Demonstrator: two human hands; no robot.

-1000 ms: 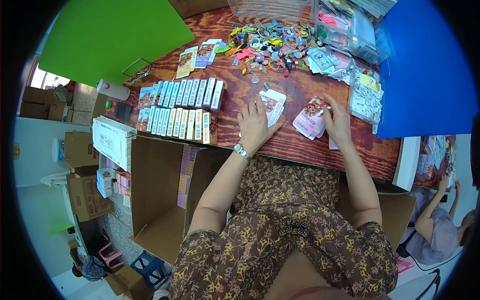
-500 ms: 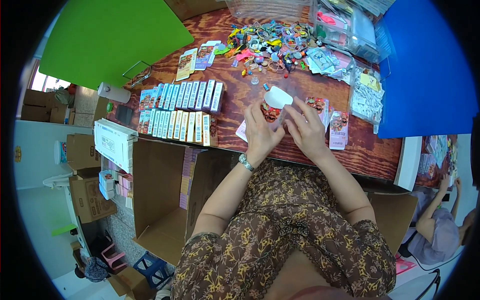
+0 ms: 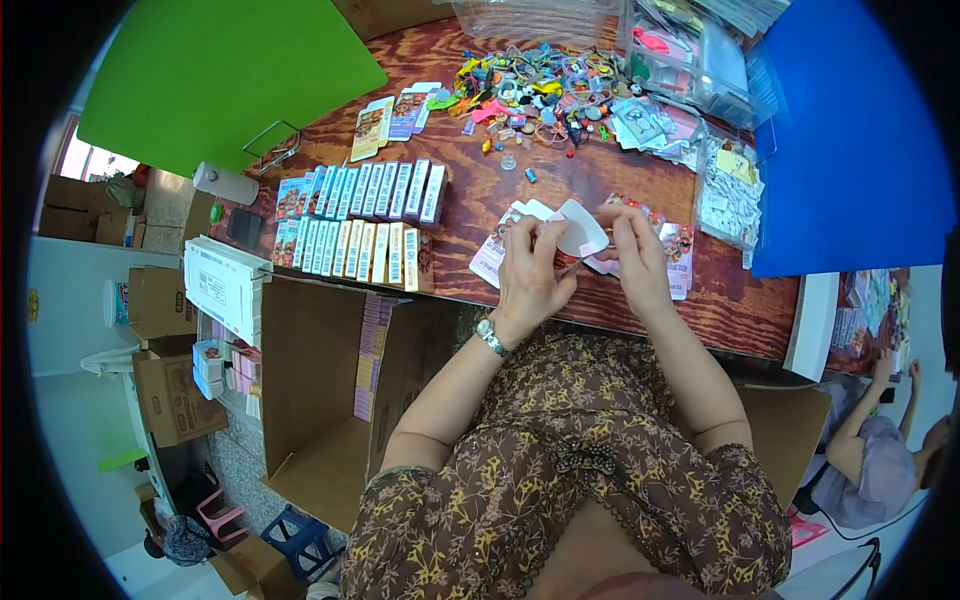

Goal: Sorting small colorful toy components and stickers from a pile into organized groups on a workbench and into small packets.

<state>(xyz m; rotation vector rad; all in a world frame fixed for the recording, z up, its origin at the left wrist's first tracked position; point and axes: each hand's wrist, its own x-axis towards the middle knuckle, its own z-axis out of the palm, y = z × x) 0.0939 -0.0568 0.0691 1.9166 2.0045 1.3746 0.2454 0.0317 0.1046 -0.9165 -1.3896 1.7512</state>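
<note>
Flat white box blank held over near table edge, mid-fold: left hand and right hand fingers pinch it narrow. Done: two rows of finished boxes at left. Left: printed cards at right, trinket pile far side.

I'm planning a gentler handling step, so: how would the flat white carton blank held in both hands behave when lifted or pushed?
The white carton blank looks thin and light, so it would probably flex rather than stay rigid. Its rounded flap curves upward between the left hand and right hand, suggesting it creases easily. Flat, it should slide, not roll.
</note>
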